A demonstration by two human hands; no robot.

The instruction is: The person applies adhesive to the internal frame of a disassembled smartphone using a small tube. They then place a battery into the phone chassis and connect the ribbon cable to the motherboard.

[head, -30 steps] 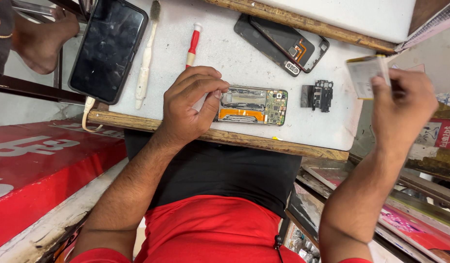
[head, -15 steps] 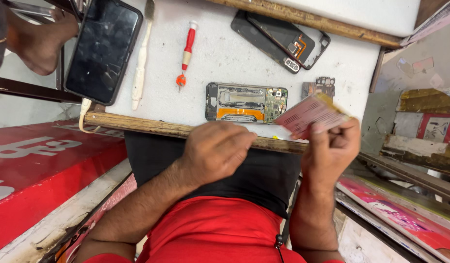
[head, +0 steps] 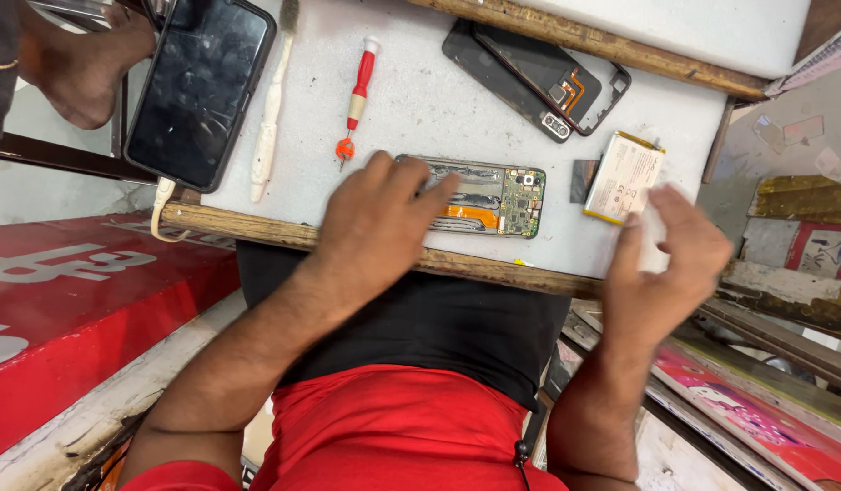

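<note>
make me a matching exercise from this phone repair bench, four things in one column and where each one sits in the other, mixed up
Things:
1. opened phone with bare green circuit board
2. flat white and gold battery
3. red-handled screwdriver
4. black phone with dark screen

Places:
A. far left end of the white table
B. under the left hand
C. just beyond the right hand
D. between the white brush and the opened phone

Pairs: 1-B, 2-C, 3-D, 4-A

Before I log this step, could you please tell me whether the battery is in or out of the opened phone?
Out: the battery lies on the table beside the opened phone.
</note>
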